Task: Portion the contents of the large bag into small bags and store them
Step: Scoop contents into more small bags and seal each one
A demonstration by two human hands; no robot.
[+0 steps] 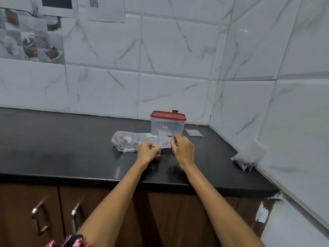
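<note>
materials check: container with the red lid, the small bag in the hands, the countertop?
Container: looks like clear rigid plastic, see-through walls; red lid opaque, likely plastic.
Small bag: thin clear plastic film, creased and glossy, pinched between left hand and right hand.
Countertop: black and polished, faint reflections; possibly granite, cannot confirm.

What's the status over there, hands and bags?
Left hand and right hand pinching small bag. Large bag lying behind. Box lidded. Nothing blocking.
</note>
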